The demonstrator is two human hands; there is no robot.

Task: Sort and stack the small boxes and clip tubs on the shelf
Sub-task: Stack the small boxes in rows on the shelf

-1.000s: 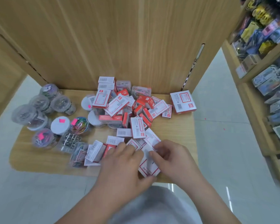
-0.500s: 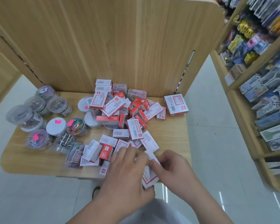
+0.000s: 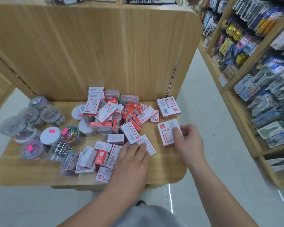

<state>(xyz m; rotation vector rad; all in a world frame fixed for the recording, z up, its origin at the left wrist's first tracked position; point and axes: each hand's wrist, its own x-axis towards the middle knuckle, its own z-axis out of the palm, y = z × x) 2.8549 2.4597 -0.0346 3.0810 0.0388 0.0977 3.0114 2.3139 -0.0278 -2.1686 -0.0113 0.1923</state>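
Observation:
A heap of small red-and-white boxes (image 3: 115,117) covers the middle of the wooden shelf (image 3: 31,171). Round clear clip tubs (image 3: 52,114) stand in a group at the left. My right hand (image 3: 188,141) holds a larger white box (image 3: 166,133) at the shelf's right side, fingers on its top and edge. Behind it lies another large white box (image 3: 168,108). My left hand (image 3: 132,158) rests flat on small boxes near the front, fingertips touching one white box (image 3: 147,145).
A tall wooden back panel (image 3: 105,51) rises behind the shelf. To the right, racks of hanging stationery (image 3: 259,71) line a tiled aisle (image 3: 208,161). The shelf's front edge is close to my body.
My right hand has carried the larger white box from the front middle out to the right side of the shelf. My left hand stayed on the front boxes. The view tilted up.

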